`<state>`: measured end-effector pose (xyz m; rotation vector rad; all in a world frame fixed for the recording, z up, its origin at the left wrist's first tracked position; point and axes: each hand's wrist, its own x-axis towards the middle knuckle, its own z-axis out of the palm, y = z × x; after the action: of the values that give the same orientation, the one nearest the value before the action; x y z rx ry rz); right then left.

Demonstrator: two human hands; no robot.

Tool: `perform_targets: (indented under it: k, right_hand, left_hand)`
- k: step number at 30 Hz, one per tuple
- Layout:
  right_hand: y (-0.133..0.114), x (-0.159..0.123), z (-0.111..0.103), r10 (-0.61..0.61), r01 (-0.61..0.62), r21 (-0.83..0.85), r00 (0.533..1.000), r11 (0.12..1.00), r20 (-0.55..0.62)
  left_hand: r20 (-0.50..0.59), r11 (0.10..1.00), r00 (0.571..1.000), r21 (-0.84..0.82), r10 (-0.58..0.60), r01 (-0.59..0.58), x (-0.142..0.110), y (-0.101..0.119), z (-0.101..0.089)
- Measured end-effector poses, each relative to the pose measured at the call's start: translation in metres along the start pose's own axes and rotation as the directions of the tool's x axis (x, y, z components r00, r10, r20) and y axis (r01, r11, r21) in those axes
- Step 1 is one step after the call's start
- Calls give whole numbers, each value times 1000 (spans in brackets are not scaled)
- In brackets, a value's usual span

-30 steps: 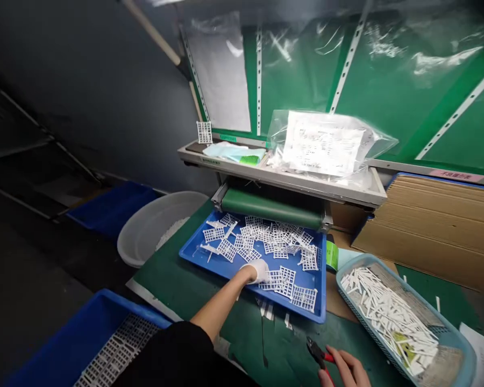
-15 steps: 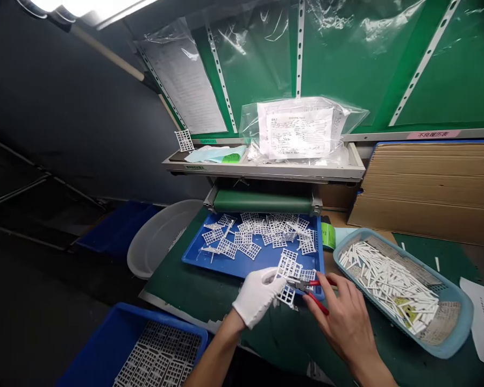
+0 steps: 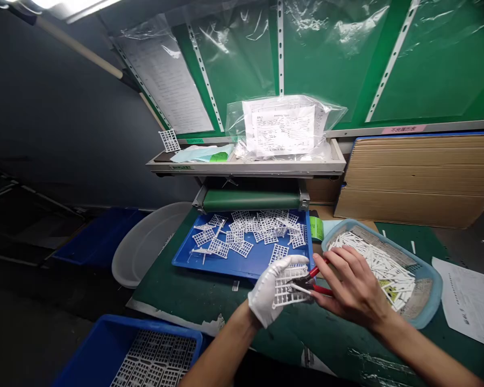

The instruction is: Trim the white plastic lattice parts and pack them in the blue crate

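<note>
The left hand (image 3: 268,290), in a white glove, was turned palm up, fingers and thumb curled round a white grid (image 3: 282,294) just over the near right edge of a blue tray (image 3: 252,262). The bare right hand (image 3: 357,287) came in from the right, knuckles up, closed on the red handles of a pair of cutters (image 3: 321,291), whose dark tips met the grid — I couldn't tell whether they were shut.

The green tabletop (image 3: 193,295) was scuffed along its near edge. At the far side a green roller (image 3: 250,200) sat beneath a narrow shelf (image 3: 246,170), a green board (image 3: 322,64) behind it. More grids (image 3: 220,247) lay scattered in the tray. To the right, the right hand partly hid a teal basket (image 3: 431,293) of white sticks (image 3: 387,269) — a blue bin (image 3: 86,349) of stacked grids stood near left.
</note>
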<state>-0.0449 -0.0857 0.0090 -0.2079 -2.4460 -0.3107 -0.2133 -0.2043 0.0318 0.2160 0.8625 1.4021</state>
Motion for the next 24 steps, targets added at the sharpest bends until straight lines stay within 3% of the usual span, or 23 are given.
perform_targets:
  k: [2,4,7,12,17,19,21,24]
  right_hand:
    - [27,8,-12,-146,146,-5,989,989,19]
    - [48,14,-20,-205,205,13,976,979,66]
    - [64,14,-24,-177,171,58,977,984,120]
    - [74,2,-19,-111,103,71,988,992,105]
    - [94,11,-21,-333,326,87,939,941,87]
    - [101,17,-21,-392,380,117,914,918,107]
    - [105,19,-19,-359,342,121,918,932,170]
    - [102,7,-13,-207,201,49,935,978,288]
  left_hand:
    - [81,994,991,49,-106,102,5,9,8]
    - [127,986,979,82,-156,147,12,15,17]
    - [146,979,971,103,-188,174,23,17,30]
    - [168,979,966,83,-199,187,41,12,40]
    - [263,895,855,117,-446,431,49,11,47]
    - [253,873,836,100,-487,478,52,13,50]
    - [201,878,855,72,-478,474,57,12,50]
    - [111,911,905,58,-411,407,70,6,47]
